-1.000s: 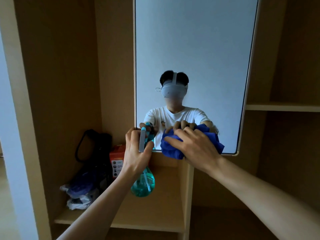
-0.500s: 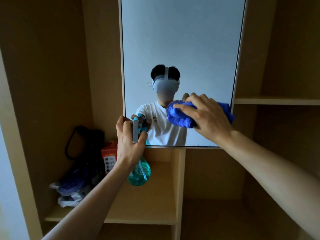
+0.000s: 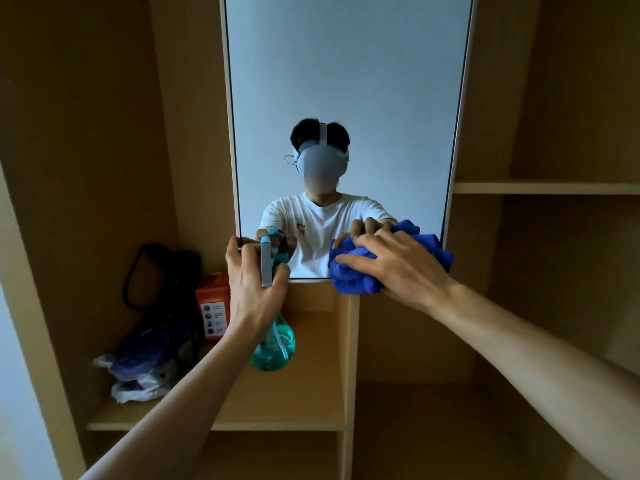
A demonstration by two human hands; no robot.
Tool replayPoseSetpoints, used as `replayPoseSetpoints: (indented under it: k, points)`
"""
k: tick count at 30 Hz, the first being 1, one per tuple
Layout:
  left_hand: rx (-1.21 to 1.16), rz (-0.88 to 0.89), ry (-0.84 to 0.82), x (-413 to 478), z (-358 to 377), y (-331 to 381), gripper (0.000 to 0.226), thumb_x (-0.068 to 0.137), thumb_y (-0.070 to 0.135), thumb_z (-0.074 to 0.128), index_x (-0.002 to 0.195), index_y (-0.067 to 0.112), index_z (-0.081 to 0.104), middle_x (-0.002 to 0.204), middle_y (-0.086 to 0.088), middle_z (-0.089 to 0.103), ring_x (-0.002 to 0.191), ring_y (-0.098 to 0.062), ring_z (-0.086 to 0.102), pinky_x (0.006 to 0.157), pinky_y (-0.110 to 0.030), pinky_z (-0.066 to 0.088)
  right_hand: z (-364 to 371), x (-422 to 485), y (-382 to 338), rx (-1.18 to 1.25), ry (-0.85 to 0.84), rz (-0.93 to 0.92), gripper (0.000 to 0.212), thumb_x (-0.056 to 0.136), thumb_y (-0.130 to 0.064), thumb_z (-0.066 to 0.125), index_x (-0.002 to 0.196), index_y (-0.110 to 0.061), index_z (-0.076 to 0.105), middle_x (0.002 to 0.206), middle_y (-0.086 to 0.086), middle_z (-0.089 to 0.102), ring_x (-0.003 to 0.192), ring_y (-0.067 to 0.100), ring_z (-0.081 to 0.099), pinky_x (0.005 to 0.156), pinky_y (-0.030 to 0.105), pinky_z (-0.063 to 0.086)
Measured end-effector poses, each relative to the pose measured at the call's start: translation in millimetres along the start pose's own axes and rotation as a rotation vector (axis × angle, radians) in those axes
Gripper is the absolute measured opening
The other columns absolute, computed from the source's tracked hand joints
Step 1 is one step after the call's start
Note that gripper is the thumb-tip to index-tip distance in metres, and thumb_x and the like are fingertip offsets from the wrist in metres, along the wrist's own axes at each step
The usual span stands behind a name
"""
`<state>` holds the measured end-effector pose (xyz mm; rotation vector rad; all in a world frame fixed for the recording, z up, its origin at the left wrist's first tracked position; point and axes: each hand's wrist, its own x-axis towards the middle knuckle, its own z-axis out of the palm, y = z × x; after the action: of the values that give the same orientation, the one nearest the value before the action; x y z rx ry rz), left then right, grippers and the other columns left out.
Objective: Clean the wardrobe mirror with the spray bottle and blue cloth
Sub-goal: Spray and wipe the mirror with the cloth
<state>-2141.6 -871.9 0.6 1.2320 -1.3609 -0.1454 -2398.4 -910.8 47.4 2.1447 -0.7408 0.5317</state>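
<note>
The tall wardrobe mirror (image 3: pixel 346 81) fills the upper middle of the view, in a thin pale frame. My right hand (image 3: pixel 398 265) presses a bunched blue cloth (image 3: pixel 349 275) against the mirror's lower right corner. My left hand (image 3: pixel 252 278) grips the spray bottle (image 3: pixel 273 348) by its neck, below the mirror's lower left corner. The bottle is clear teal with a light blue trigger head, and it hangs above the shelf. The mirror reflects a person in a white T-shirt, together with both hands.
A wooden shelf (image 3: pixel 294 410) lies below the mirror, with an upright divider (image 3: pixel 349 375) at its right. On its left stand an orange box (image 3: pixel 213 313), a black bag (image 3: pixel 162 282) and crumpled plastic bags (image 3: pixel 138 372). Another shelf (image 3: pixel 547 188) juts out at right.
My right hand swept the cloth up and right across the mirror, then back down to its lower right corner. The left hand kept the bottle in about the same place.
</note>
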Motion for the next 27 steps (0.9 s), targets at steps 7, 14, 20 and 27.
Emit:
replayPoseSetpoints:
  k: [7, 14, 20, 27]
  points:
    - [0.0, -0.011, 0.012, 4, 3, 1, 0.039, 0.081, 0.043, 0.054, 0.112, 0.021, 0.046, 0.164, -0.004, 0.02, 0.142, -0.035, 0.037, 0.112, -0.056, 0.039, -51, 28, 55, -0.061, 0.161, 0.141, 0.057, 0.078, -0.009, 0.078, 0.131, -0.021, 0.06, 0.116, 0.015, 0.059, 0.093, 0.035, 0.057, 0.076, 0.05, 0.051]
    - [0.043, -0.012, 0.064, 3, 14, -4, 0.032, 0.08, 0.043, 0.055, 0.104, 0.025, 0.044, 0.167, -0.004, 0.017, 0.143, -0.038, 0.036, 0.109, -0.062, 0.039, -33, 13, 52, 0.005, 0.173, 0.138, 0.059, 0.081, -0.002, 0.073, 0.134, -0.023, 0.059, 0.122, 0.014, 0.056, 0.097, 0.032, 0.052, 0.082, 0.053, 0.048]
    - [0.063, 0.017, 0.088, 2, 12, -8, 0.03, 0.081, 0.04, 0.056, 0.104, 0.024, 0.044, 0.165, -0.005, 0.022, 0.14, -0.036, 0.039, 0.108, -0.058, 0.042, 8, -36, 25, 0.102, 0.089, 0.062, 0.053, 0.087, -0.01, 0.066, 0.136, -0.025, 0.057, 0.127, 0.014, 0.056, 0.103, 0.031, 0.053, 0.086, 0.05, 0.048]
    - [0.062, 0.029, 0.078, 3, 3, -2, 0.031, 0.08, 0.038, 0.056, 0.103, 0.02, 0.045, 0.151, -0.006, 0.035, 0.123, -0.032, 0.049, 0.096, -0.044, 0.044, 6, -44, 16, 0.224, -0.017, 0.122, 0.06, 0.087, -0.014, 0.071, 0.142, -0.025, 0.049, 0.127, 0.01, 0.052, 0.106, 0.03, 0.052, 0.09, 0.047, 0.047]
